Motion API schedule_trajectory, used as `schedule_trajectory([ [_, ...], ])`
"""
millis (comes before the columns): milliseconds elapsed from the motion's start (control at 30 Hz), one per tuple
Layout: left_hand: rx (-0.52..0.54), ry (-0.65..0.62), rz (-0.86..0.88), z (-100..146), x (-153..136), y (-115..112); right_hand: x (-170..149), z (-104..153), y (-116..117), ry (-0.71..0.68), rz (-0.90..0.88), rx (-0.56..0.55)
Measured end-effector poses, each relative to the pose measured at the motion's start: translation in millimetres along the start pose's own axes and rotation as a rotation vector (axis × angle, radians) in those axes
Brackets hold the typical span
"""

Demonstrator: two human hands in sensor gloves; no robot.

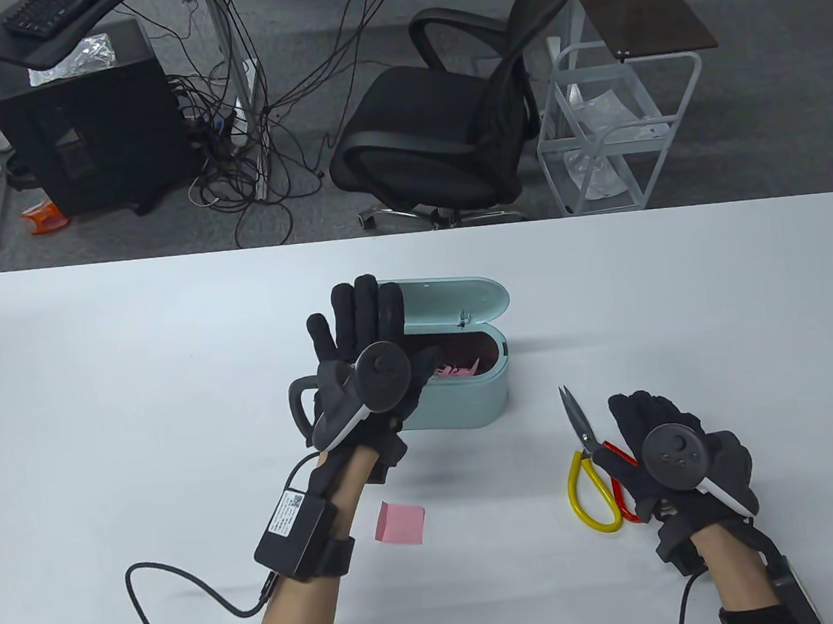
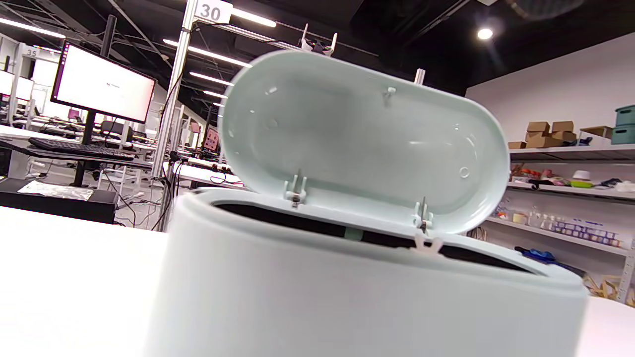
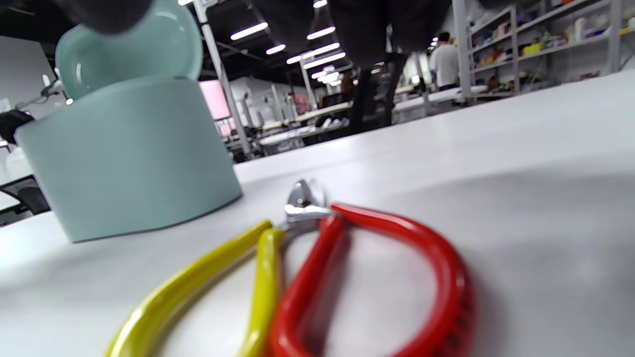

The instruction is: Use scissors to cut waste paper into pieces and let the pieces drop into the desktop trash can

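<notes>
A mint-green desktop trash can [image 1: 468,402] stands mid-table with its lid [image 1: 455,299] up; pink paper pieces [image 1: 458,370] lie inside. My left hand [image 1: 361,324] hovers over the can's left end with straight, spread fingers and holds nothing. A pink paper scrap [image 1: 401,522] lies on the table near my left wrist. Scissors [image 1: 588,457] with one yellow and one red handle lie flat to the can's right, blades closed. My right hand [image 1: 657,444] hangs just over the red handle; the scissors [image 3: 317,258] show empty loops in the right wrist view. The can [image 2: 347,297] fills the left wrist view.
The white table [image 1: 101,369] ends at a far edge, with a black office chair [image 1: 443,120], a white wire cart [image 1: 619,127] and a black cabinet with tangled cables [image 1: 79,116] on the floor behind. A glove cable [image 1: 186,587] trails at the front left.
</notes>
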State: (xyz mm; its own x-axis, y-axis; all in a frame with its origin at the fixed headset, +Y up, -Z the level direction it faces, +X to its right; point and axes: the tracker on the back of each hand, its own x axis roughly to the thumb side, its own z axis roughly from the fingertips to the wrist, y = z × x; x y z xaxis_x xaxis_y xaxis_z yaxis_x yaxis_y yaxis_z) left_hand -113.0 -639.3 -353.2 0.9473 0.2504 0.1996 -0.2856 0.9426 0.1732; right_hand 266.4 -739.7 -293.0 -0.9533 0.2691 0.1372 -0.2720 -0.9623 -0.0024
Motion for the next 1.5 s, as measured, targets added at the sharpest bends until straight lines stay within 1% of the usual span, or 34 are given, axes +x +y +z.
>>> schedule_trajectory([
  [133, -0.089, 0.006, -0.042, 31, -17, 1, 0, 0, 0, -0.001, 0.001, 0.0],
  [300, -0.171, 0.034, -0.07, 67, -43, -12, 2, -1, 3, -0.005, 0.016, 0.008],
  [367, -0.175, 0.047, -0.074, 78, -52, -21, 3, 0, 3, -0.004, 0.018, 0.006],
  [433, -0.218, 0.054, -0.112, 87, -60, -32, 3, 0, 3, -0.001, 0.017, 0.004],
  [467, -0.215, 0.058, -0.128, 90, -63, -36, 3, 0, 4, 0.001, 0.019, 0.002],
  [500, -0.184, 0.05, -0.142, 92, -68, -41, 2, 0, 4, 0.003, 0.021, 0.002],
  [567, -0.154, 0.049, -0.128, 93, -77, -49, 2, 0, 5, 0.009, 0.028, 0.003],
  [600, -0.163, 0.054, -0.117, 92, -80, -51, 2, -1, 5, 0.011, 0.033, 0.003],
  [633, -0.199, 0.068, -0.112, 91, -84, -52, 2, -1, 5, 0.015, 0.038, 0.002],
  [733, -0.143, 0.067, -0.124, 90, -92, -52, 3, 0, 4, 0.028, 0.049, -0.022],
  [867, -0.162, 0.081, -0.14, 92, -98, -53, 8, 0, -1, 0.04, 0.071, -0.053],
  [1067, -0.185, 0.089, -0.118, 93, -99, -54, 44, -3, -5, 0.047, 0.16, -0.065],
  [1133, -0.191, 0.085, -0.118, 93, -99, -54, 52, -5, -4, 0.066, 0.186, -0.042],
  [1233, -0.201, 0.08, -0.114, 93, -98, -55, 66, -12, 5, 0.146, 0.231, 0.06],
  [1333, -0.209, 0.075, -0.112, 94, -98, -55, 73, -16, 13, 0.227, 0.281, 0.152],
  [1367, -0.21, 0.072, -0.111, 94, -97, -55, 75, -17, 16, 0.279, 0.321, 0.171],
  [1433, -0.212, 0.067, -0.108, 94, -97, -55, 76, -19, 19, 0.34, 0.403, 0.193],
  [1500, -0.218, 0.065, -0.107, 94, -96, -56, 74, -22, 25, 0.402, 0.512, 0.244],
])
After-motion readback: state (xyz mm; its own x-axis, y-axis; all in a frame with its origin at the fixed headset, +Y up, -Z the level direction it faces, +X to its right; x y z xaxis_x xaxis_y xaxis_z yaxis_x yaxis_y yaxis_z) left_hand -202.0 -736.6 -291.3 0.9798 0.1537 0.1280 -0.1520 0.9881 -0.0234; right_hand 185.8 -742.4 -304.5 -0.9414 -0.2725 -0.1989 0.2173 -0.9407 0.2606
